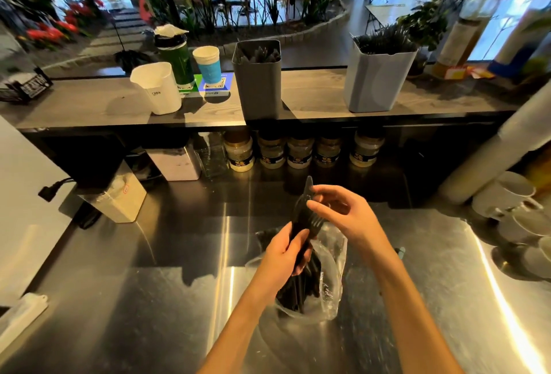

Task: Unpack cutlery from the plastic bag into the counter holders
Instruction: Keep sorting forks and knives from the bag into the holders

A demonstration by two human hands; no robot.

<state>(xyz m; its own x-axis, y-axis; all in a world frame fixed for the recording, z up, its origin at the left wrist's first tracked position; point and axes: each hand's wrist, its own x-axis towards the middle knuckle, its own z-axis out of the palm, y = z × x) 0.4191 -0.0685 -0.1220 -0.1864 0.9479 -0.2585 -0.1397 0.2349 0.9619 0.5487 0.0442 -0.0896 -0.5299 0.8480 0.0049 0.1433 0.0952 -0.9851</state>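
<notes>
Cutlery [302, 218]: a bundle of black plastic pieces, forks among them, held upright above the clear plastic bag [326, 278] that lies on the steel bench [149, 299]. More black pieces remain inside the bag. The bundle's long axis runs up and away from the person, tips toward the raised shelf.

Left hand [286, 251]: fingers curled round the lower handles, carrying the bundle.

Right hand [343, 212]: just beside and above, thumb and fingertips pinching the upper ends, seemingly straightening or picking out pieces.

Holders: a dark grey holder [258, 87] stands on the shelf straight ahead of the bundle, partly filled; a pale grey holder [377, 81] stands to the right, densely filled. Both are well apart from the hands, so the coming move likely means a forward reach. The left hand has the firmer hold.
</notes>
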